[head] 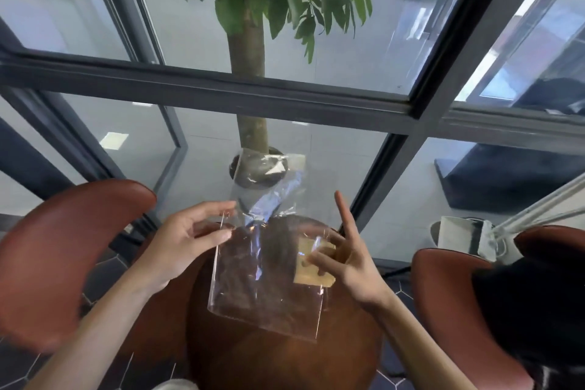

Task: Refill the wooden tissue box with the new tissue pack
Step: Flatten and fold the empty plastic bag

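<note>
A clear plastic wrapper [266, 275] — empty, crinkled, glinting, with one tan label [313, 266] near its right edge — is held flat in the air above the round brown tabletop [285, 358]. One wrapper, one label, two hands. The left hand [186, 237] pinches the wrapper's upper left corner between thumb and fingers [221, 207], the rest loosely curled. The right hand [345, 260] grips the wrapper's right edge at the label with thumb and bent fingers, its index finger pointing straight up. Two reddish-brown chairs [69, 250] flank the tabletop; beyond it, behind glass, stands one potted tree [250, 73].
</note>
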